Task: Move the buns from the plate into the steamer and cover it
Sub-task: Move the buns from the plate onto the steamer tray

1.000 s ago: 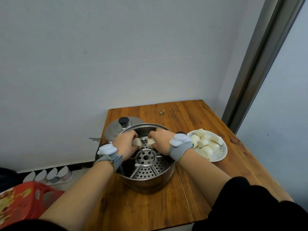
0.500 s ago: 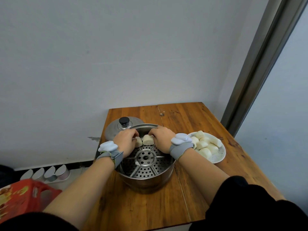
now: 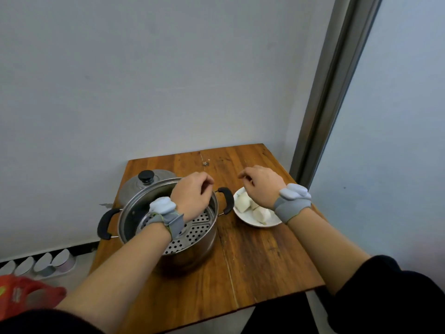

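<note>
The steel steamer pot (image 3: 134,221) with its perforated rack (image 3: 193,235) stands at the table's left. My left hand (image 3: 192,194) hovers over its far right rim, fingers loosely curled and empty. It and its wrist hide the back of the rack, so no buns show in the pot. To the right a white plate (image 3: 243,220) holds several white buns (image 3: 242,203). My right hand (image 3: 262,184) hangs just above the plate's far side, fingers drooping, holding nothing. The steel lid (image 3: 132,189) with a black knob lies behind the pot.
The wooden table (image 3: 265,256) sits in a corner, with a white wall behind and a grey door frame (image 3: 325,97) to the right. The pot's black handles (image 3: 104,225) stick out sideways. On the floor at left are several small cups (image 3: 43,263) and a red bag (image 3: 26,291).
Both hands have let go of the buns at the back of the rack and lifted out of the pot, moving right; the right hand is now over the plate. The camera has shifted.
</note>
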